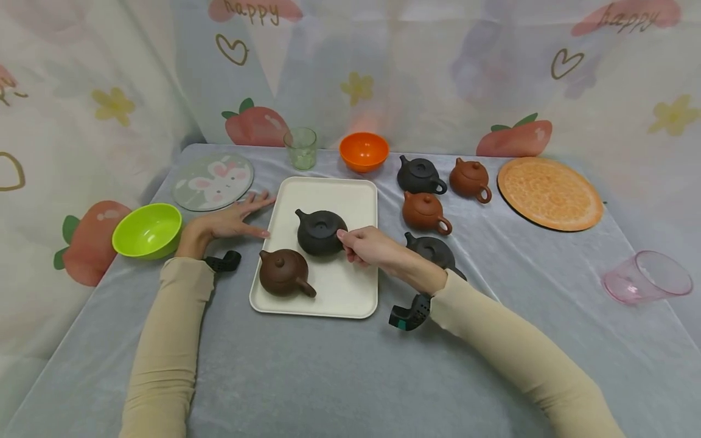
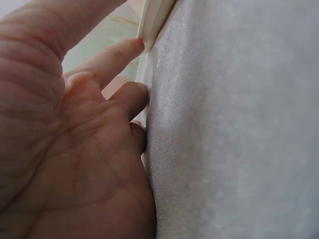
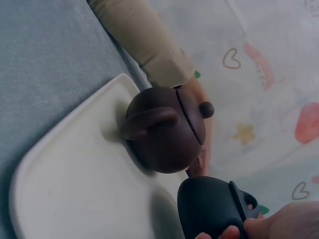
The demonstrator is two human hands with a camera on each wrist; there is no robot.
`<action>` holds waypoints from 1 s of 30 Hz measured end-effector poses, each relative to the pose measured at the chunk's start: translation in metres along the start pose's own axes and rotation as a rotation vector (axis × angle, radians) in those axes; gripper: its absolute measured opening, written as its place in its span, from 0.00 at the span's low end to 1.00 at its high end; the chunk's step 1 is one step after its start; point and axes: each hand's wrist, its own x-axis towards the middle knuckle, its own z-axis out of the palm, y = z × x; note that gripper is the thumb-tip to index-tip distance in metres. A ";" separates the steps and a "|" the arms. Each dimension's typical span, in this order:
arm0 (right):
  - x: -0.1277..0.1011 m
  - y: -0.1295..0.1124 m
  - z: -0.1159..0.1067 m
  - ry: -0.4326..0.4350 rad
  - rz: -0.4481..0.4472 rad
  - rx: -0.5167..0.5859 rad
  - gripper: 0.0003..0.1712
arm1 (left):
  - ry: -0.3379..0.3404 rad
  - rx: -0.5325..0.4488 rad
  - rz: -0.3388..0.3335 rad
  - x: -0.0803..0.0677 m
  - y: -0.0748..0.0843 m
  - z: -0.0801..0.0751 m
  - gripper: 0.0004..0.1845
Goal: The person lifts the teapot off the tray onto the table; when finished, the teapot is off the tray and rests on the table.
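Your right hand [image 1: 366, 244] is reaching onto the cream tray [image 1: 358, 194] and its fingers [image 3: 225, 233] are pinching the handle side of the black teapot [image 1: 320, 232], which is sitting upright on the tray near its middle, spout pointing toward the tray's far left corner. In the right wrist view your fingertips are closing on the pot's rim beside its handle loop. Just in front of it, nearer you on the same tray, the dark brown teapot [image 1: 283, 272] is standing with its lid on and its handle pointing to the right; the two pots are close but not touching.

Your left hand [image 1: 227, 220] is lying flat on the counter [image 1: 306, 377] with its fingers [image 2: 115, 59] stretched out and released, holding nothing; the fingertips are lying at the left edge of the tray.

To the right of the tray four more teapots are waiting on the grey cloth: a second black one [image 1: 418, 175], two reddish-brown ones [image 1: 470, 179] [image 1: 424, 212], and another dark pot [image 1: 434, 249] partly hidden behind your right wrist. Along the back are standing a green glass [image 1: 300, 148] and an orange bowl [image 1: 364, 151]; a rabbit mat [image 1: 213, 180] and a lime bowl [image 1: 147, 230] are sitting at the left, an orange round mat [image 1: 549, 193] and a pink tumbler [image 1: 646, 284] lying on its side at the right.
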 end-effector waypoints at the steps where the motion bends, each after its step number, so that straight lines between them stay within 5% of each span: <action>1: -0.001 0.000 0.000 -0.002 -0.001 0.000 0.29 | -0.002 -0.006 -0.003 -0.001 0.000 0.000 0.51; 30: -0.039 0.020 -0.004 -0.034 -0.016 -0.007 0.28 | 0.001 -0.014 -0.010 0.000 -0.001 0.001 0.50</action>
